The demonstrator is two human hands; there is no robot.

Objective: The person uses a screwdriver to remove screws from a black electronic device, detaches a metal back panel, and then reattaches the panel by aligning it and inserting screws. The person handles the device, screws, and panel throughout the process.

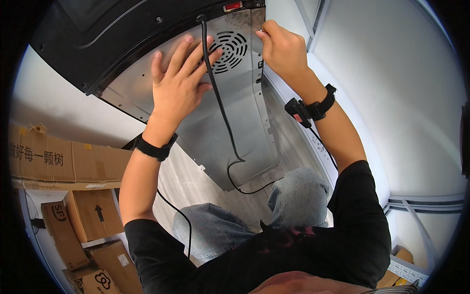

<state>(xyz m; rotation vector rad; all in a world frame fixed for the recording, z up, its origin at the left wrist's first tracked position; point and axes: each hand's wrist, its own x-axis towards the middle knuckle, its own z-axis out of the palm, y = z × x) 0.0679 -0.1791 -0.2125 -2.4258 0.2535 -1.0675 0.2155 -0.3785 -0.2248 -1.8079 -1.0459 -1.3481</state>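
Observation:
A grey metal back panel (220, 127) of a large black-topped appliance (117, 44) stands before my knees. My left hand (177, 88) lies flat on it, fingers spread, with two fingertips by the round slotted vent (234, 55). A black power cord (219, 93) comes out near the panel's top, passes by these fingers and hangs down to the floor. At the panel's upper right edge my right hand (286, 51) is closed in a pinch. A tiny shiny bit shows at its fingertips, too small to name. Small holes run down the edge below it.
A red rocker switch (232, 6) sits at the appliance's top. Cardboard boxes (95, 213) are stacked at my left, and a long carton (73, 159) lies above them. White panels (382, 98) stand close on my right. My jeans-clad knees (298, 196) are near the panel's lower end.

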